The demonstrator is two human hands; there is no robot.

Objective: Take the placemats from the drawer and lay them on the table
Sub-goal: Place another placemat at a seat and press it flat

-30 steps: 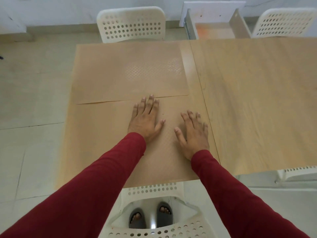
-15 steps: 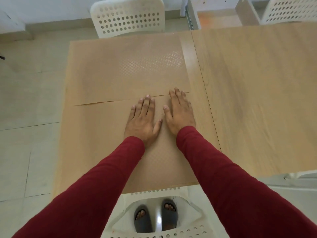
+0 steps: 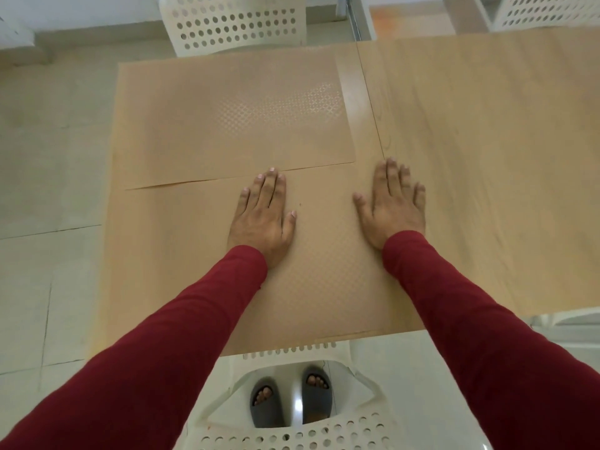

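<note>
Two tan placemats lie flat on the wooden table (image 3: 487, 157), covering its left part. The far placemat (image 3: 227, 115) sits toward 12 o'clock, with a fine embossed diamond pattern catching the light; the near placemat (image 3: 181, 254) sits toward 6 o'clock, and its far edge meets the near edge of the other along a thin seam that opens slightly at the 9 o'clock end.

Both hands rest palm-down on the near placemat, fingers straight and gripping nothing. The left hand (image 3: 264, 219) lies near the mat's middle, fingertips just short of the seam. The right hand (image 3: 393, 209) lies at 3 o'clock from it, well apart, over the mat's right edge, with its outer fingers reaching onto bare wood. Dark red sleeves (image 3: 470, 319) cover both arms to the wrists.

At 12 o'clock beyond the table stands a white perforated plastic chair (image 3: 240, 24), with another chair (image 3: 545, 11) at 1 o'clock and an open drawer (image 3: 360, 17) between them. At 6 o'clock a third white chair (image 3: 292, 440) sits under the table edge, with two feet in grey slippers (image 3: 292, 401) showing through it on the pale tiled floor (image 3: 48, 157).
</note>
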